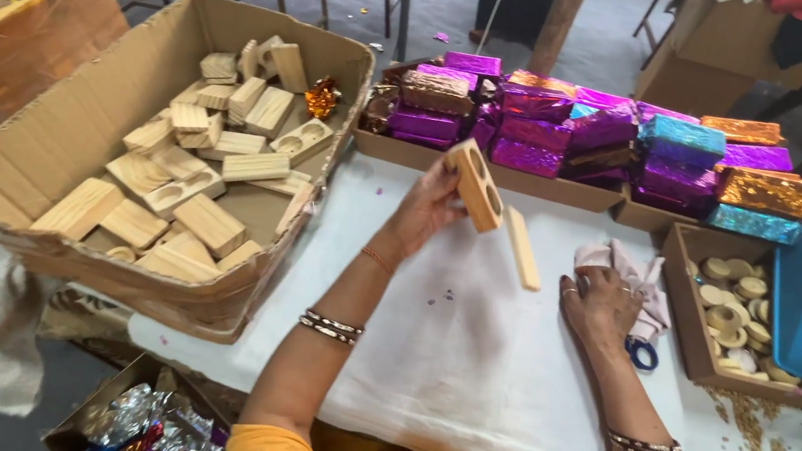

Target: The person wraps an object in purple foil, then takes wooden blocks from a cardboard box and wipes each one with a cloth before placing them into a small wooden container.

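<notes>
Head view: the left hand (pixel 429 202) lifts a wooden block (pixel 477 185) with two round hollows above the white-covered table (pixel 456 350), its grip pinching the block's left edge so the block juts right of the fingers, long axis near upright, hollows facing the camera. A thin wooden slat (pixel 521 247) sits just below it, pointing toward the camera. The right hand (pixel 599 306) rests on the table, fingers curled loosely, holding nothing, beside a pale cloth (pixel 638 274).
</notes>
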